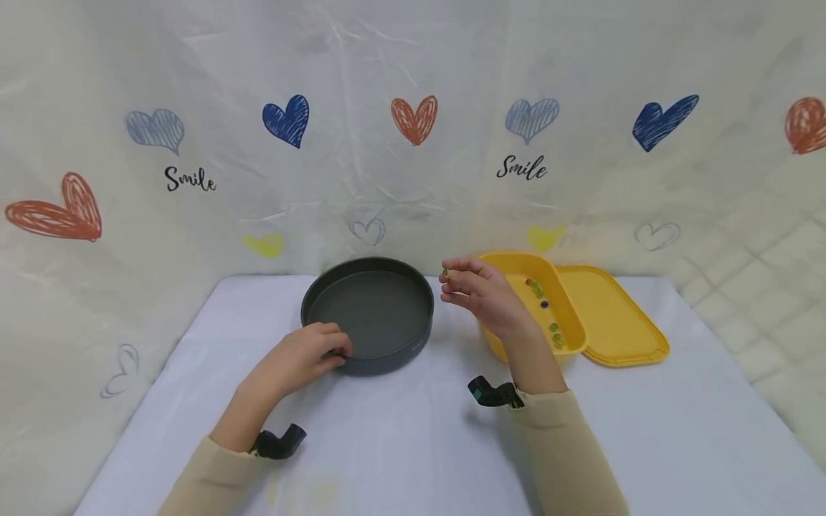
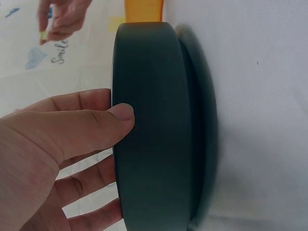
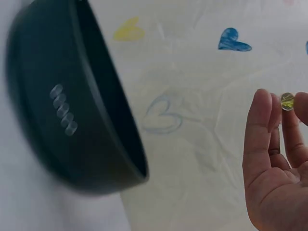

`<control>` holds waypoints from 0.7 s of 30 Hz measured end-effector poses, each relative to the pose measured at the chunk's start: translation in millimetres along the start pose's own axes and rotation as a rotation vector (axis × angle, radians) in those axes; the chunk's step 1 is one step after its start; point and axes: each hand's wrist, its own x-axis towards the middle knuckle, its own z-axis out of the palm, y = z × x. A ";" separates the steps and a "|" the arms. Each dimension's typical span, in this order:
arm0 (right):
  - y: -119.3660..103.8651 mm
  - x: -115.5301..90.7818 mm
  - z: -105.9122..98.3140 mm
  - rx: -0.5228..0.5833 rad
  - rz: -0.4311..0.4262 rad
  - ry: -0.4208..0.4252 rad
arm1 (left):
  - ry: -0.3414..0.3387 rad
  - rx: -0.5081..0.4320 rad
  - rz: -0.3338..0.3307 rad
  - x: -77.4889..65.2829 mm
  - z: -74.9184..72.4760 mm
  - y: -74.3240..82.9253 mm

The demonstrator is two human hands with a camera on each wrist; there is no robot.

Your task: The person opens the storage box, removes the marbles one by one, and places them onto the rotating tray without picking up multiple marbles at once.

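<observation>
A round dark pan [image 1: 374, 304] with a low wall stands on the white-covered table. My left hand [image 1: 310, 351] grips its near rim; in the left wrist view the thumb [image 2: 122, 113] presses the outer wall [image 2: 156, 134] while the fingers go over the rim. Above the table, between the pan and a yellow box [image 1: 569, 308], my right hand [image 1: 484, 294] pinches a small clear marble with a yellow-green swirl [image 3: 287, 101] at its fingertips. Several marbles [image 1: 545, 304], green, blue and orange, lie inside the box.
A flat yellow lid [image 1: 613, 315] lies to the right of the box, against its side. Behind the table hangs a pale sheet [image 1: 452, 57] printed with hearts and lettering. Each wrist carries a small black camera, such as the right one [image 1: 492, 392].
</observation>
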 end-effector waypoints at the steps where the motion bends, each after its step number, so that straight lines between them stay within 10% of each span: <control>1: -0.6 4.3 3.8 0.015 -0.015 -0.002 | -0.002 0.002 0.001 -0.1 0.5 -0.3; 9: 0.9 28.2 28.1 0.241 -0.090 -0.023 | 0.010 0.009 0.010 0.2 0.8 0.7; 21: 41.4 38.7 51.0 0.061 0.077 -0.054 | -0.002 0.020 0.002 2.1 -0.3 1.9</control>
